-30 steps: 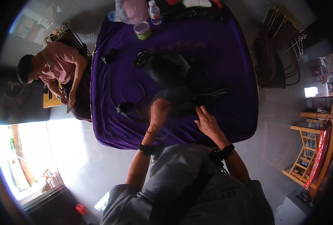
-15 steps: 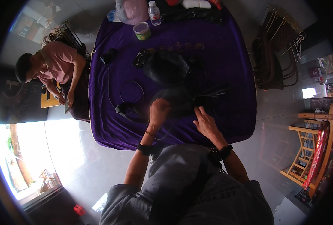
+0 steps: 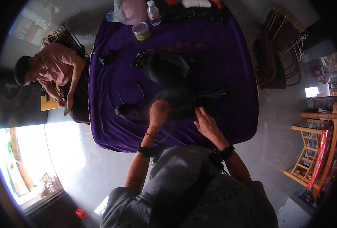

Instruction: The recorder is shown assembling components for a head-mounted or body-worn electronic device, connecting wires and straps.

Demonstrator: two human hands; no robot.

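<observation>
A dark, soft-looking black item point(image 3: 172, 98) lies on the purple-covered table point(image 3: 236, 114) right in front of me; its kind is hard to make out in the low light. Over its left near part my left hand point(image 3: 159, 113) is closed, fingers curled onto it. At its right edge my right hand point(image 3: 206, 123) has its fingertips bent against the dark material, with the thumb nearer to me. Just beyond lies a rounded, shiny black bag-like thing point(image 3: 164, 68). Thin dark strands point(image 3: 214, 93) stick out to the right of the item.
Left of my hands runs a black cable point(image 3: 108, 87) with a dark clump point(image 3: 126, 110). At the far edge stand a lidded tub point(image 3: 141, 32), a water bottle point(image 3: 153, 13) and a pinkish plastic bag point(image 3: 132, 11). A seated person point(image 3: 58, 64) is at the left; stacked chairs point(image 3: 276, 57) stand at the right.
The view has shifted slightly, so the table's things sit a little farther left. Both hands keep nearly the same places on the black item.
</observation>
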